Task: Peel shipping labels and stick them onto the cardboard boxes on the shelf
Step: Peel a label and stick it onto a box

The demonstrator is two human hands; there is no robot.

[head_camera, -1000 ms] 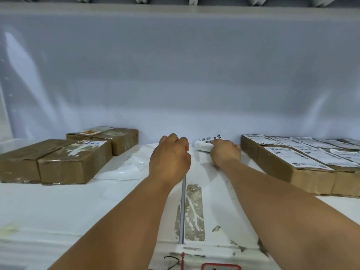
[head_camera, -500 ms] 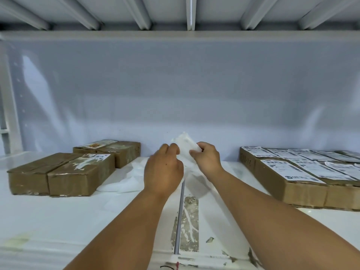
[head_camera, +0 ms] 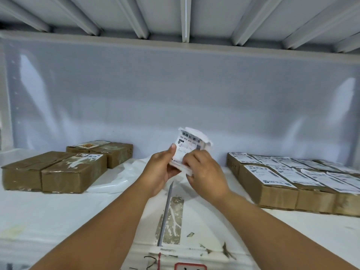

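Observation:
Both my hands hold a stack of white shipping labels (head_camera: pixel 190 145) up over the middle of the shelf, barcode side facing me. My left hand (head_camera: pixel 162 170) grips the stack's lower left, thumb on its face. My right hand (head_camera: pixel 204 172) pinches its lower right edge. On the left stand brown cardboard boxes (head_camera: pixel 64 172), two of them with a small or torn label on top. On the right sits a row of boxes (head_camera: pixel 272 184) with full white labels on their tops.
The white shelf board (head_camera: pixel 48 215) has a grey seam (head_camera: pixel 165 213) and worn patches down its middle. Loose white backing sheets (head_camera: pixel 120 178) lie beside the left boxes. A pale back wall (head_camera: pixel 175 94) closes the shelf, and the ribbed upper shelf (head_camera: pixel 185 16) hangs overhead.
My hands lifted the label stack from the shelf's back and brought it together between them, turning it so the barcode faces me. The view tilted upward.

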